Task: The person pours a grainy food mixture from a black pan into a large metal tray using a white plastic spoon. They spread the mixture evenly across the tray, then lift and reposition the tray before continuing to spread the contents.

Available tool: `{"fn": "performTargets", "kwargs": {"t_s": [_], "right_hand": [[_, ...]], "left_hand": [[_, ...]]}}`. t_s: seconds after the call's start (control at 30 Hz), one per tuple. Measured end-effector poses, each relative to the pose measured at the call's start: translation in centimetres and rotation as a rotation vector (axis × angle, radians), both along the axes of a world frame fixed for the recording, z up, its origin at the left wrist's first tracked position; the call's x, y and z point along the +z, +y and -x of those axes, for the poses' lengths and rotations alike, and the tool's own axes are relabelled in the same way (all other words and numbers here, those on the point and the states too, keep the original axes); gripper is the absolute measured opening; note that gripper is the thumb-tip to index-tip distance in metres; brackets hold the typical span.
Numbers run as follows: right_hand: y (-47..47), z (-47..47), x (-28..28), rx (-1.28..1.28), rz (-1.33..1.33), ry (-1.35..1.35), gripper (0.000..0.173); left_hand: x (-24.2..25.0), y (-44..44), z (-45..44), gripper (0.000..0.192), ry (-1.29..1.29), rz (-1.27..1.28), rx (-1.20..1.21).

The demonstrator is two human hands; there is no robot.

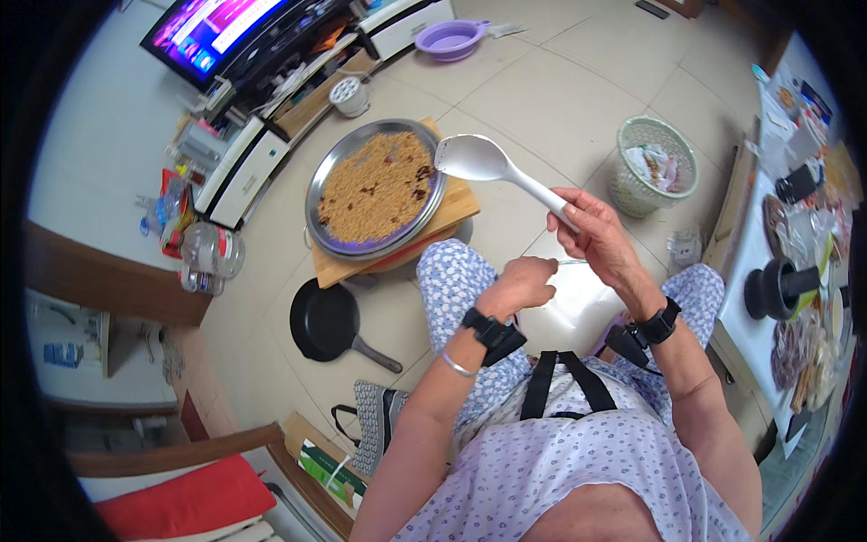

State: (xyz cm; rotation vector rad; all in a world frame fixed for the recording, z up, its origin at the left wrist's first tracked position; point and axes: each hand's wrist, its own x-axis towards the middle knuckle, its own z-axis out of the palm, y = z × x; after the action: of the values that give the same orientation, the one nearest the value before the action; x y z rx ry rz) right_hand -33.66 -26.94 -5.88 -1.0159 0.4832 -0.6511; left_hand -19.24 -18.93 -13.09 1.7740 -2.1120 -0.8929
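My right hand [590, 230] grips the handle of a large white spoon [476, 157], its bowl raised up and to the left. Close below it, my left hand [521, 288] has its fingers curled, with a thin pale strip [573, 261] at the fingertips; what the strip is cannot be made out. Left of the spoon's bowl is a round metal pan [330, 177] filled with a tan crumbly layer [379, 186] dotted with dark pieces. Purple shows along the filling's lower edge. The pan rests on a wooden board [462, 201], near my left knee.
A black frying pan [325, 322] lies on the tiled floor. A mesh wastebasket [626, 186] stands right of my hands. On the right, a cluttered table [742, 325] bears a dark mortar with pestle [762, 293]. Farther off are a purple basin [450, 42] and a lit television [210, 34].
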Motion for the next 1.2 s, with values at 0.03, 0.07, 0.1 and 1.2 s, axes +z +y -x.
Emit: {"fn": "performTargets", "kwargs": {"t_s": [0.03, 0.07, 0.1, 1.2], "right_hand": [[0.3, 0.8, 0.1, 0.008, -0.070, -0.036, 0.040], [0.6, 1.6, 0.3, -0.003, -0.142, -0.025, 0.041], [0.9, 2.3, 0.4, 0.006, -0.162, -0.056, 0.041], [19.3, 42.0, -1.9, -1.297, -0.223, 0.192, 0.030]], "left_hand": [[0.7, 0.2, -0.1, 0.030, 0.066, 0.003, 0.034], [1.3, 0.5, -0.1, 0.032, 0.131, -0.008, 0.074], [1.8, 0.9, -0.1, 0.033, 0.179, 0.004, 0.115], [3.9, 3.8, -1.3, 0.028, 0.241, 0.489, 0.495]]}}
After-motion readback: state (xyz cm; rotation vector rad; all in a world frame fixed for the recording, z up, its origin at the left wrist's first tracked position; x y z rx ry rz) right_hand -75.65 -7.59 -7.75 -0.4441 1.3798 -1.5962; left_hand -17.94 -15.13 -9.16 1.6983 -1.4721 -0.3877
